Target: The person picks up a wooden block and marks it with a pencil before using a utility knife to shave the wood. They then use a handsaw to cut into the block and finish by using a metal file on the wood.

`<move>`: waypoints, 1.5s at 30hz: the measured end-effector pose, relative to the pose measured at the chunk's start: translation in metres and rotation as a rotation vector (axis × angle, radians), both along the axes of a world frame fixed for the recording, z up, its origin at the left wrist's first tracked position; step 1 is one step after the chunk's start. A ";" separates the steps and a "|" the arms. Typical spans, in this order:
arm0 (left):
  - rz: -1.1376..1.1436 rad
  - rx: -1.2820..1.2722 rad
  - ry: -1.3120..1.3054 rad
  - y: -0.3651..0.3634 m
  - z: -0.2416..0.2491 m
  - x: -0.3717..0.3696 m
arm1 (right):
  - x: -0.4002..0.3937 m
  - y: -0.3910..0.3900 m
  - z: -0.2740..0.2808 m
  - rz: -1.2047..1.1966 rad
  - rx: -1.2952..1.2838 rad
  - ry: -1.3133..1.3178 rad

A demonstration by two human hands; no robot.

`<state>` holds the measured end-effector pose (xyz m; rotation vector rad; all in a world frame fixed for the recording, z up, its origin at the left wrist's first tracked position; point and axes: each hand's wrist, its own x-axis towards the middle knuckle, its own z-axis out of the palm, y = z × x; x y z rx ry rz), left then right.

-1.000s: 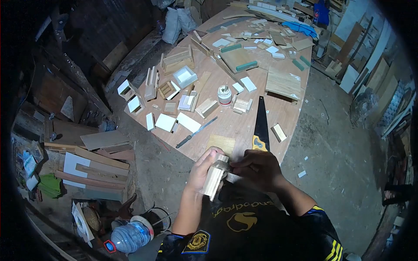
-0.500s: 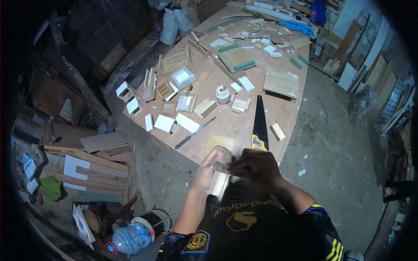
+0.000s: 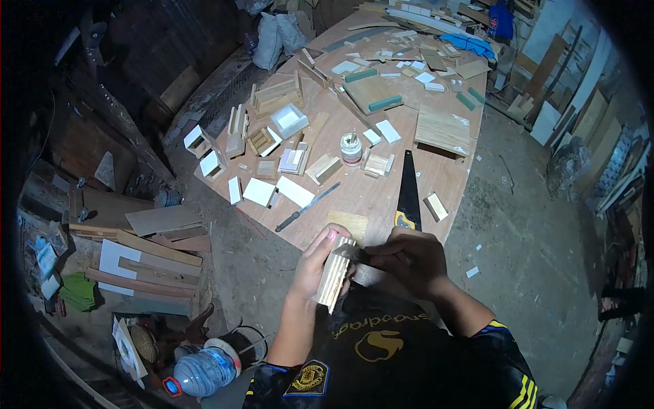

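My left hand (image 3: pixel 315 264) is wrapped around a small plywood block (image 3: pixel 333 277), its striped layered edge turned up. The block is tilted, close in front of my shirt and near the table's front edge. Pinched in my right hand (image 3: pixel 411 261) is a dark, thin flat piece (image 3: pixel 353 252), whose kind I cannot tell. Its tip lies over the upper end of the block. Just beyond my right hand lies a handsaw (image 3: pixel 408 193) with a yellow grip. A thin square wooden sheet (image 3: pixel 349 225) sits on the table beyond my left hand.
On the wooden table (image 3: pixel 381 198) stand a jar (image 3: pixel 351 149), a narrow-bladed saw (image 3: pixel 306 208), a small wooden block (image 3: pixel 436 206) and several small wooden boxes. Offcuts cover its far end. A water bottle (image 3: pixel 204 371) lies on the floor at lower left, near stacked boards (image 3: pixel 146 269).
My left hand has turned the block so its layered edge shows more fully. My right hand has shifted slightly right, keeping the dark piece at the block's upper end.
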<state>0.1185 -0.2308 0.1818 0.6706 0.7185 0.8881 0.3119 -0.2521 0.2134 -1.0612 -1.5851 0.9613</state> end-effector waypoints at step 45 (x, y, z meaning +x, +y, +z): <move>0.013 -0.088 0.031 -0.003 -0.028 0.012 | -0.011 0.002 -0.009 0.141 0.085 -0.046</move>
